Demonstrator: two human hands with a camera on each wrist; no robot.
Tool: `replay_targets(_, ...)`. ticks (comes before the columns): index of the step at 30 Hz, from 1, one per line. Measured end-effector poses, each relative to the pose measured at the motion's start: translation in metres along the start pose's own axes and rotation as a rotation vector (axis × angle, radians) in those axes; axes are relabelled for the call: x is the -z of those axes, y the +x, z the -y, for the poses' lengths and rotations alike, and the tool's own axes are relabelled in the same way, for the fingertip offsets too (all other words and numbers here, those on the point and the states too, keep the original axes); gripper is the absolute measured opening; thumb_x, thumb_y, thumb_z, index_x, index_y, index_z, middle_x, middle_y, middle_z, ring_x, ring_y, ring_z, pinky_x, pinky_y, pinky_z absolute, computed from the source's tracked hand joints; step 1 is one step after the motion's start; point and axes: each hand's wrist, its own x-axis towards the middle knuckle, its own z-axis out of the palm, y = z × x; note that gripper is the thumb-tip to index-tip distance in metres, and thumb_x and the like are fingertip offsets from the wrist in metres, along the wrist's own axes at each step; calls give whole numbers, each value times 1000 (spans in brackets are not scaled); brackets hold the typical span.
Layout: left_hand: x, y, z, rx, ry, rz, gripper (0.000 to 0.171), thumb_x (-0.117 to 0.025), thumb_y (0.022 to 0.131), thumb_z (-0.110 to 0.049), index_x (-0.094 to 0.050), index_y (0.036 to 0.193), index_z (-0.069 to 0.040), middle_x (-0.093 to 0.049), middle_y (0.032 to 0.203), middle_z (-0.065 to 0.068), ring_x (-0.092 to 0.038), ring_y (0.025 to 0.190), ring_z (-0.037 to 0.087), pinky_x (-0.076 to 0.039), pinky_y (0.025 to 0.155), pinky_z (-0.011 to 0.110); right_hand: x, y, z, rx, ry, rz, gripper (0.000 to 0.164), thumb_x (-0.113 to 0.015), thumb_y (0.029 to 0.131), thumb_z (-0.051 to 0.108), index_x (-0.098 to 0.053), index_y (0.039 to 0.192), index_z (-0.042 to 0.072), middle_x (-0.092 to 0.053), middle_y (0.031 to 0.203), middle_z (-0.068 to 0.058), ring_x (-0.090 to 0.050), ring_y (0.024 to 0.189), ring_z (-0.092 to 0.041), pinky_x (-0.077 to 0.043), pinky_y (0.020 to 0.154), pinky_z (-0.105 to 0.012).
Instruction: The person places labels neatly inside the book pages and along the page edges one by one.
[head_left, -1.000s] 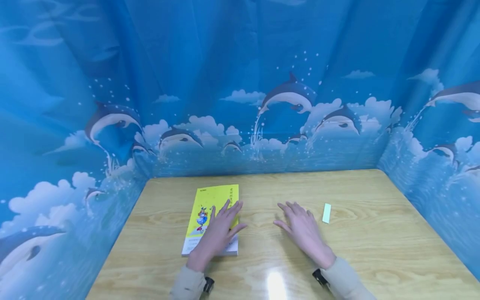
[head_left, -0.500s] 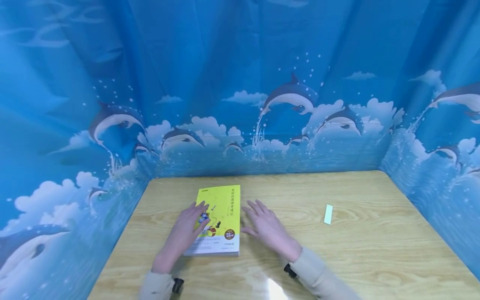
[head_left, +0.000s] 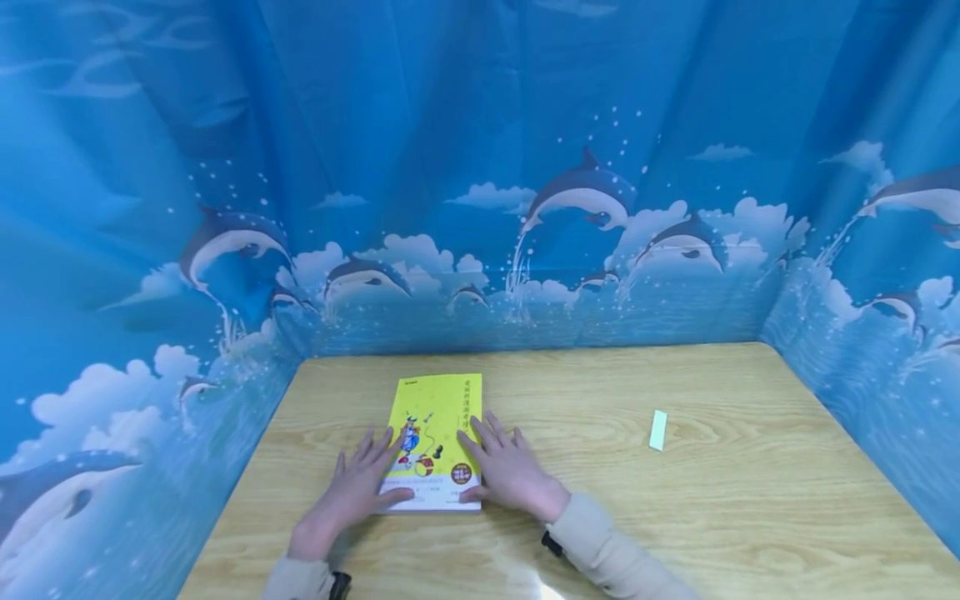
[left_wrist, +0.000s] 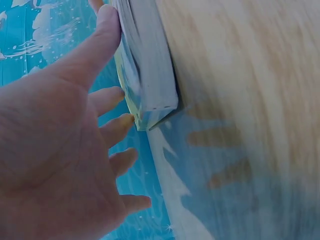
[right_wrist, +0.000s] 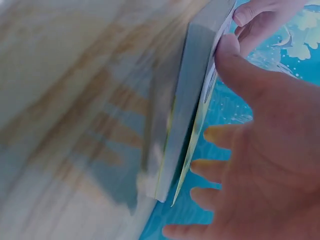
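A thick paperback book (head_left: 442, 408) with a yellow and white cover and a cartoon figure lies closed on the table. My left hand (head_left: 352, 487) is spread at the book's left side, with its fingertips and thumb over the cover's edge. From the right, my right hand (head_left: 516, 475) reaches over the opposite edge, fingers fanned out and thumb on the lower white band. The left wrist view has the left thumb (left_wrist: 107, 25) against the book's side, its page block (left_wrist: 155, 60) facing the camera. In the right wrist view, the right thumb (right_wrist: 230, 55) touches the cover beside slightly parted pages.
A small pale green strip (head_left: 657, 430) lies on the wooden table (head_left: 750, 483), to the right of the book. A blue dolphin-print curtain (head_left: 480, 208) closes off the back and both sides.
My right hand has moved left from the bare table onto the book's right edge. My left hand has drawn back from above the cover to its left edge, fingers now spread.
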Motion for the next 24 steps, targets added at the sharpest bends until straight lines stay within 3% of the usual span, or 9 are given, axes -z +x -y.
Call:
replay_targets(4,-3,0,3,34,17,37,88,-68,90,-56,-32,159,-14,-24,164,19,-14,150,50,-5,110,80,-5,1,-1,-11,-24,41,90,-60,86,65,-31,160,23,-20,168,-9,-13,155,-37,-19,119,-67)
replay_targets(10,-7,1,5,36,31,23,88,-69,89,-55,-34,159,-15,-25,164,18,-17,149,51,-6,110,81,-5,-1,-2,-8,-31,49,88,-58,88,66,-32,160,25,-21,168,-7,-13,155,-37,-18,118,-69)
replay_targets(24,-10,3,-8,46,18,15,84,-67,90,-57,-38,157,-16,-29,164,17,-14,151,49,-5,111,80,-10,-6,-21,5,7,30,85,-58,89,66,-32,160,26,-20,168,-9,-11,155,-39,-13,117,-72)
